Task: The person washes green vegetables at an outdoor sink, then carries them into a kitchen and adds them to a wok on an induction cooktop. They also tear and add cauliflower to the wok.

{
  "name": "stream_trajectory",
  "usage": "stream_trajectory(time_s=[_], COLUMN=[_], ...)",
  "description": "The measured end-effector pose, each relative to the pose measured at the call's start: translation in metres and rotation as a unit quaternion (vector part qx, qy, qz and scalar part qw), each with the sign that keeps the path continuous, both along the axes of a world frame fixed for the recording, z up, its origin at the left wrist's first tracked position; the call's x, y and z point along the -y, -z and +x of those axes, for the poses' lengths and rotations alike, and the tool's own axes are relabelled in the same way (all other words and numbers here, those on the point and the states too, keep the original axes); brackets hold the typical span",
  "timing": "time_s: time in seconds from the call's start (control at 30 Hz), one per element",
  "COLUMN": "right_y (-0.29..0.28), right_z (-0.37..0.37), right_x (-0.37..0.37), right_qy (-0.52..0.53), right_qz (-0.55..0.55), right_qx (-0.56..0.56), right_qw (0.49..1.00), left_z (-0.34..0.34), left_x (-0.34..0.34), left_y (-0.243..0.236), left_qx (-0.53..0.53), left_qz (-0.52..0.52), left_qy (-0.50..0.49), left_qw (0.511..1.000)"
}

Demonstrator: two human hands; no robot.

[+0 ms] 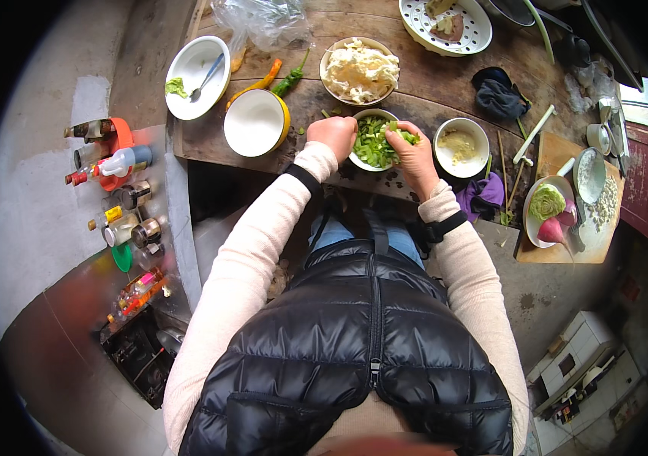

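Note:
A small white bowl (358, 164) of chopped green vegetable (372, 141) stands at the table's near edge, between my hands. My left hand (331, 137) is closed in a fist against the bowl's left rim; what its fingers hold, if anything, is hidden. At the right rim my right hand (416, 161) has its thumb and fingers closed on some of the chopped greens. Just beyond sits a bowl of torn pale white pieces (360, 70). Right of my right hand is a white bowl (462, 131) with minced pale bits inside.
An empty yellow-sided bowl (257, 123), peppers (290, 77) and a white bowl with a spoon (198, 78) lie left. A perforated tray (449, 38) stands at the back. Rightward are a purple cloth (482, 196) and a cutting board (540, 247) bearing a bowl and vegetables.

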State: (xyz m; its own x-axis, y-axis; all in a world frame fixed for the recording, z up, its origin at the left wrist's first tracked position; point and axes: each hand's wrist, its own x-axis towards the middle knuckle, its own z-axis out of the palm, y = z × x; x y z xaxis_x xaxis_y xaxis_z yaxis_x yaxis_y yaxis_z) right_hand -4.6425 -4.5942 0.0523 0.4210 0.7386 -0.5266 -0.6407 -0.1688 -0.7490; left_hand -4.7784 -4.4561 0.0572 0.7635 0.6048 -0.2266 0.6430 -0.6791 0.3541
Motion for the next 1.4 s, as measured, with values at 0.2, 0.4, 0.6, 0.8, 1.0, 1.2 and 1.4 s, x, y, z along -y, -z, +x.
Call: stream_trajectory(time_s=[0.2, 0.4, 0.6, 0.8, 1.0, 1.2, 1.4], right_y=[0.004, 0.009, 0.004, 0.004, 0.003, -0.010, -0.024], right_z=[0.002, 0.000, -0.002, -0.002, -0.004, 0.001, 0.009], right_x=[0.003, 0.003, 0.003, -0.001, -0.002, 0.000, 0.003], right_qy=[-0.010, -0.017, -0.009, -0.007, 0.022, 0.027, 0.005], right_qz=[-0.003, -0.021, -0.004, -0.001, 0.005, -0.045, -0.079], right_qx=[0.012, 0.029, 0.012, 0.012, 0.016, -0.030, -0.017], right_qw=[1.000, 0.999, 1.000, 1.000, 1.000, 0.998, 0.997], left_z=[0.010, 0.015, 0.010, -0.005, -0.048, -0.074, -0.054], left_x=[0.009, 0.013, 0.010, 0.000, -0.014, 0.000, 0.003], left_y=[0.000, 0.003, 0.002, 0.006, -0.005, -0.011, -0.007], left_qx=[-0.093, -0.072, -0.059, 0.077, 0.178, 0.026, 0.115], left_qz=[0.008, 0.008, -0.041, -0.160, -0.237, -0.009, -0.005], left_qy=[0.032, -0.001, -0.032, -0.095, -0.188, -0.121, -0.076], left_qw=[0.995, 0.997, 0.997, 0.980, 0.936, 0.992, 0.990])
